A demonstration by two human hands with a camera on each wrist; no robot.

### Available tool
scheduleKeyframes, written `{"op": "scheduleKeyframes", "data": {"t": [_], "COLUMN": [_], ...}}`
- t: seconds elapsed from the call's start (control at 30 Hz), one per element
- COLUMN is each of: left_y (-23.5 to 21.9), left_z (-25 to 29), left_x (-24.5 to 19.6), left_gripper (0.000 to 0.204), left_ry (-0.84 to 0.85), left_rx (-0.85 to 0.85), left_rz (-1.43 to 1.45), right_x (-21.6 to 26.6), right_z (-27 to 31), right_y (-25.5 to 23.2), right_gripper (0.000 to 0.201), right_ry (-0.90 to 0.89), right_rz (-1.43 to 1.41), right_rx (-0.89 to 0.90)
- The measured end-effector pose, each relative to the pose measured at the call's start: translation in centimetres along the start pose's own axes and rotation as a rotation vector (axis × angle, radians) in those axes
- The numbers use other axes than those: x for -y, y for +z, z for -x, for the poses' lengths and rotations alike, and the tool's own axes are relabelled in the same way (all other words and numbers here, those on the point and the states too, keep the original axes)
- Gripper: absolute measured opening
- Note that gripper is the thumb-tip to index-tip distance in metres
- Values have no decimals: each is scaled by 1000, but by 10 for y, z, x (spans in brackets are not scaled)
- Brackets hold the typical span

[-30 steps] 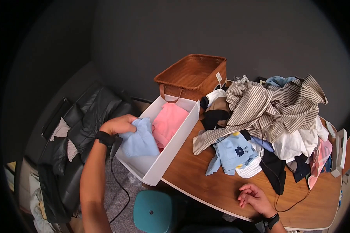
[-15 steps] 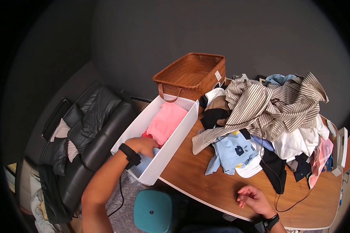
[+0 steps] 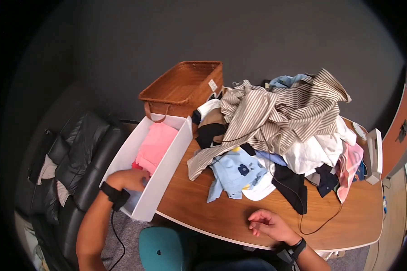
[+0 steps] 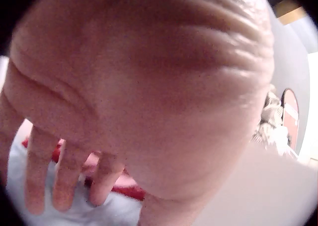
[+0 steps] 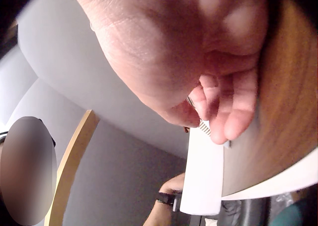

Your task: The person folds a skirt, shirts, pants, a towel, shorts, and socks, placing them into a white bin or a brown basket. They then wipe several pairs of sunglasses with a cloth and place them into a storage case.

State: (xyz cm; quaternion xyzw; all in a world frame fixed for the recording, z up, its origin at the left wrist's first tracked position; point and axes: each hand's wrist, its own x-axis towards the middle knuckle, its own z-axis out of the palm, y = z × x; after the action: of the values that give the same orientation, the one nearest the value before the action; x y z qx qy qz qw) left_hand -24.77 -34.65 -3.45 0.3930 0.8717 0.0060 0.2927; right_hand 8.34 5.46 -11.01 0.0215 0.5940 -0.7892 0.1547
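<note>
My left hand [image 3: 130,179] is down inside the near end of a long white box [image 3: 166,178]. Below it lies a light blue garment [image 4: 112,213], mostly hidden by the hand in the head view. The left wrist view shows the fingers [image 4: 63,189] extended and spread over this cloth. A folded pink garment [image 3: 157,147] fills the middle of the box, with some red cloth [image 4: 130,192] beside it. Near the table's front edge, my right hand [image 3: 271,226] rests with loosely bent fingers, holding nothing.
A brown woven basket [image 3: 195,100] stands behind the box. Heaped on the wooden table [image 3: 203,210] are a striped garment [image 3: 253,117], a light blue printed garment [image 3: 230,174] and several others. A thin cable [image 3: 298,217] crosses the pile. A teal stool [image 3: 160,250] stands below the edge.
My left hand has carried the light blue garment down into the box's near end and loosened its grip. The head view has turned right, shifting everything left. My right hand keeps its pose.
</note>
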Motion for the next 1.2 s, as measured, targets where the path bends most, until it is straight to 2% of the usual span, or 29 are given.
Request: {"op": "scheduleKeyframes", "data": {"t": [0.07, 0.1, 0.17, 0.2, 0.23, 0.3, 0.33, 0.4, 0.43, 0.5, 0.53, 0.6, 0.63, 0.67, 0.73, 0.77, 0.8, 0.87, 0.9, 0.93, 1.0, 1.07, 1.13, 1.17, 1.2], "left_y": [-43, -53, -64, -56, -46, -17, -7, 12, 15, 10, 2, -13, -19, -28, -47, -52, -53, -53, -52, -54, -55, -58, -60, -60, -59], "left_z": [22, 27, 23, 13, 1, -35, -48, -73, -88, -111, -108, -94, -90, -77, -47, -40, -36, -31, -29, -28, -24, -22, -19, -18, -18], "left_x": [-57, -83, -133, -157, -177, -205, -220, -233, -233, -230, -235, -243, -246, -254, -271, -271, -274, -279, -278, -281, -288, -299, -311, -318, -321], "left_gripper": [21, 21, 14, 14, 16, 24, 31, 30, 30, 28, 28, 29, 25, 25, 21, 21, 21, 26, 27, 27, 26, 24, 23, 23, 23], "left_ry": [-18, -8, 142, 296, 383, 625, 659, 676, 694, 562, 575, 619, 673, 677, 597, 638, 641, 810, 825, 828, 847, 835, 827, 821, 815], "left_rx": [-213, -211, -512, -601, -556, -635, -641, -793, -794, -577, -576, -639, -718, -712, -525, -448, -448, -467, -442, -439, -349, -309, -266, -268, -269], "left_rz": [95, 96, 231, 360, 293, 93, -38, -279, -276, -395, -404, 77, 184, 182, 702, 816, 815, 997, 1034, 1031, 1227, 1224, 1219, 1180, 1140], "right_x": [0, 0, 4, 5, 4, 3, 0, 1, 4, 0, 1, 4, 6, 9, 17, 20, 24, 36, 49, 61, 81, 106, 131, 141, 139], "right_z": [-1, -1, -1, -1, -1, -3, -5, -4, -5, -7, -7, -8, -7, -9, -11, -10, -12, -16, -13, -11, -3, 11, 28, 41, 48], "right_y": [0, 0, 2, 2, 2, 2, 1, 3, 5, 1, 2, 4, 2, 4, 10, 8, 10, 15, 12, 12, 17, 25, 40, 44, 30], "right_gripper": [24, 24, 23, 23, 24, 24, 26, 28, 30, 40, 40, 50, 62, 62, 57, 67, 67, 87, 95, 95, 96, 97, 89, 70, 43], "right_ry": [-9, -1, 2, 1, 3, 0, -12, -29, -28, -46, -56, -48, -45, -47, -113, -174, -177, -378, -342, -345, -665, -715, -798, -690, -683], "right_rz": [-6, -10, 7, 11, 20, 33, 29, 30, 21, -26, -29, -138, -191, -196, -263, -298, -297, -84, 78, 78, 252, 260, 185, 167, 289], "right_rx": [14, 16, 24, 16, 21, 18, 16, -5, -41, -61, -72, -182, -179, -184, -313, -264, -265, -341, -361, -364, -455, -447, -416, -482, -483]}}
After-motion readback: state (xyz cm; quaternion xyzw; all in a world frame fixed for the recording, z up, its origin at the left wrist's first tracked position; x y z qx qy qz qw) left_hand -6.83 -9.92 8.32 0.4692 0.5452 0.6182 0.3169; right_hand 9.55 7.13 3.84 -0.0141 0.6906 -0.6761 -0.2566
